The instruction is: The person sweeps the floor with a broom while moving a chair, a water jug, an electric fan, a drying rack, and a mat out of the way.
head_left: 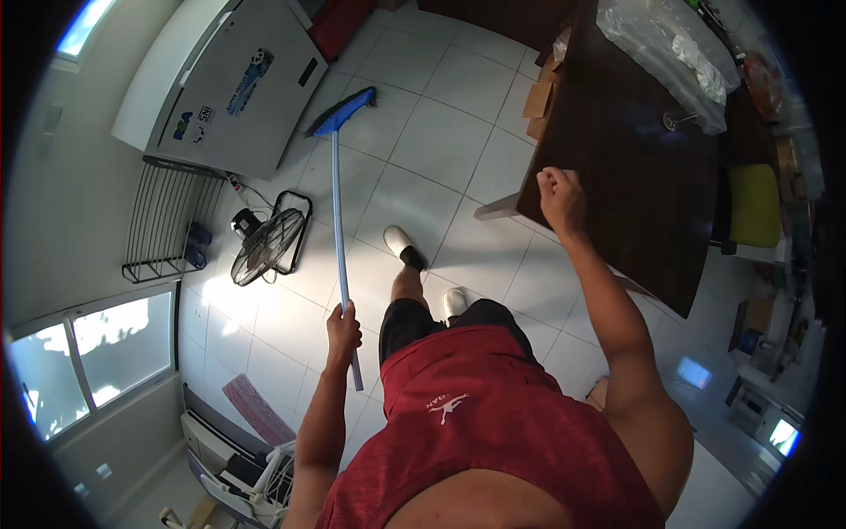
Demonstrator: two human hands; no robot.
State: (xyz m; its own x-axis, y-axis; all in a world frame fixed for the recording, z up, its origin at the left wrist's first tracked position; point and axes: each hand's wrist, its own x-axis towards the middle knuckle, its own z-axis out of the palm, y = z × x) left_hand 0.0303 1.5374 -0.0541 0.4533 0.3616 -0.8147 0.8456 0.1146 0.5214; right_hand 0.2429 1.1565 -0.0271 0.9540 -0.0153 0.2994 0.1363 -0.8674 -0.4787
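My left hand (345, 333) is wrapped round the pale blue handle of a broom (338, 229), close to its lower end. The broom reaches away across the tiles. Its blue head with dark bristles (344, 111) lies at the far end, near the white cabinet. Over the near left corner of a dark brown table (626, 167) is my right hand (562, 201), its fingers curled in and nothing visible in them. Whether that hand touches the tabletop I cannot tell.
A black floor fan (269, 245) stands left of the broom beside a wire rack (172, 216). The white cabinet (238, 88) is at far left. Cardboard boxes (538, 101) sit by the table; clear plastic (661, 53) lies on it. A green chair (753, 205) stands to the right.
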